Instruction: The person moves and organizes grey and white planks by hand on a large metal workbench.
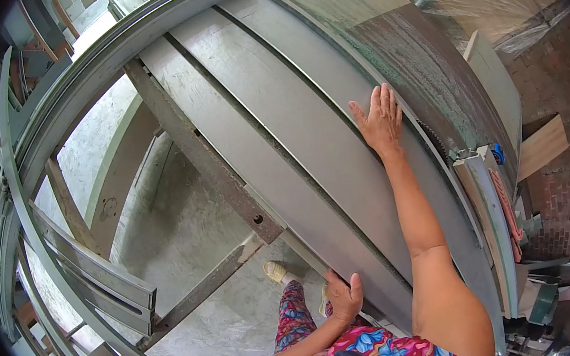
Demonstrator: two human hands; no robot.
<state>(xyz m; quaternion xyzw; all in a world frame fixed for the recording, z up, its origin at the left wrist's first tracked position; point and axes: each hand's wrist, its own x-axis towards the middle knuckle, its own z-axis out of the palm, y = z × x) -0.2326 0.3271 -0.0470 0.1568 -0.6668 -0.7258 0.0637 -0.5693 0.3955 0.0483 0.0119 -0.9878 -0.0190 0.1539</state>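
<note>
Two bare hands on one wide silver-grey metal table with long dark slots (300, 128), directly in front of the person. Its long axis runs upper left to lower right in view, slanting across the body. Right hand (382, 126): palm down, open, fingers together, thumb spread, laid flat on the far strip, holding nothing. Left hand (345, 300): at the near edge, thumb apart, fingers partly bent along the edge; can't tell if it grips. So the hands sit on opposite long sides, slots between them. Right is nearer the far seam, where a dark toothed edge, possibly a blade (432, 136), shows just beside it. Brown board with green streaks (418, 53) lies past the seam; rusty brown flat metal bar (219, 174) along the near side.
</note>
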